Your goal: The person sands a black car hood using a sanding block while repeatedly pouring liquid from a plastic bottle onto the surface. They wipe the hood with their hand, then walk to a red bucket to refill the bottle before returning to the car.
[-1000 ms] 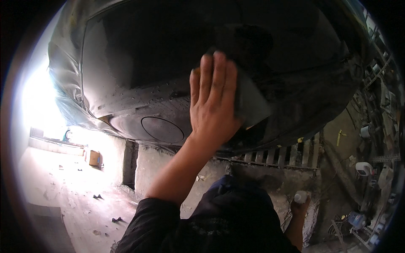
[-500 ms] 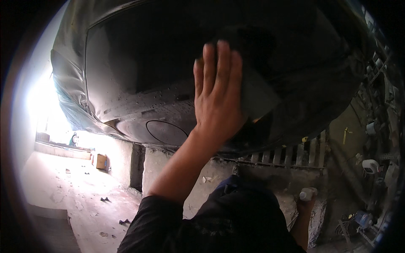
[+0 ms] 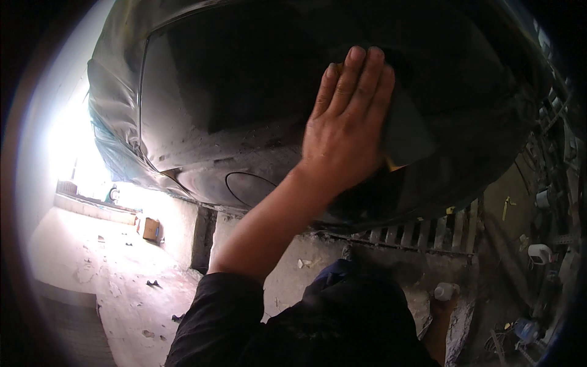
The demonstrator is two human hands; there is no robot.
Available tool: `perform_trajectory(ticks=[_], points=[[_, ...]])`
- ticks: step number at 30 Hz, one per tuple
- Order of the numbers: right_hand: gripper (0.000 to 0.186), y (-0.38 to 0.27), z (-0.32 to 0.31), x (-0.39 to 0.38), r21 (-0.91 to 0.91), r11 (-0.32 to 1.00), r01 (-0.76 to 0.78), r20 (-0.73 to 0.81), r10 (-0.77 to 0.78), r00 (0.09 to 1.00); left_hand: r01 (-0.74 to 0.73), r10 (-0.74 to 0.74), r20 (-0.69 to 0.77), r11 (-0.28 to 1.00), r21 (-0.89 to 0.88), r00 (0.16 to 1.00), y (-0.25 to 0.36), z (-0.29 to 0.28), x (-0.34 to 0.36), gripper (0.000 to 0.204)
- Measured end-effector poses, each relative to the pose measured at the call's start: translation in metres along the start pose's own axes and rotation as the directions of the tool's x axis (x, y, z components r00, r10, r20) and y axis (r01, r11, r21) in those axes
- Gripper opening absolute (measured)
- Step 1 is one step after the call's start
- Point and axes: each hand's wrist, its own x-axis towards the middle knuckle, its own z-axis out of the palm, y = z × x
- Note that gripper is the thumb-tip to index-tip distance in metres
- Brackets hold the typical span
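My left hand [image 3: 345, 116] lies over a dark grey sheet of sandpaper [image 3: 411, 131], fingers together and pressed onto a black car body panel [image 3: 244, 92]. A bit of yellow shows at the sheet's lower corner and beside the fingertips; what lies under the palm is hidden. Water drops and smears mark the panel left of the hand, above a round flap outline [image 3: 249, 187]. Low at the right, my right hand [image 3: 441, 307] is closed around a white plastic bottle [image 3: 444, 292], apart from the car.
Crinkled masking film [image 3: 113, 110] covers the car's left side. Below the car are a concrete ledge [image 3: 287, 269] and a slatted grate [image 3: 425, 232]. A cardboard box [image 3: 148, 229] stands on the bright floor at left. A white jug [image 3: 539, 254] and clutter line the right side.
My left hand and the sandpaper have shifted right and slightly up relative to the panel. The view has turned a little. My right hand still holds the bottle low at the right.
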Motion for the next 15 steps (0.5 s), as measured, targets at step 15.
perform_trajectory(ticks=[15], points=[[0.04,0.041,-0.005,-0.035,-0.151,0.967,0.206,-0.197,-0.234,0.952,-0.287,0.277,0.145,0.957,0.051,0.95,-0.039,-0.013,-0.008,0.064]])
